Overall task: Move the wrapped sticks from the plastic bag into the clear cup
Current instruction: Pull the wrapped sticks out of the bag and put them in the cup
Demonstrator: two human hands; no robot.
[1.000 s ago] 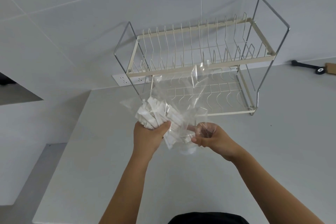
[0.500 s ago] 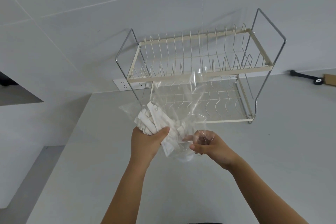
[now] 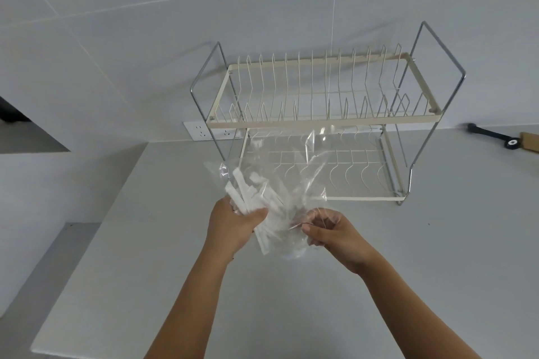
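Head cam looking down at my grey countertop (image 3: 145, 285). Going left to right: there's a white wall outlet (image 3: 201, 131) low on the tiled wall, then my left hand (image 3: 233, 227) with the fingers curled tight around a bunch of white wrapped sticks (image 3: 250, 198), gripping them through the plastic bag (image 3: 291, 172). The sticks fan up and out past my knuckles, and a couple poke down below my thumb. My right hand (image 3: 335, 233) is pinching the crinkly bag film between thumb and fingertips, right over the clear cup (image 3: 291, 248), which I can barely make out under all that plastic. Behind sits a two-tier dish rack (image 3: 320, 122), and far right some black-handled tool (image 3: 493, 137) lies by the wall.
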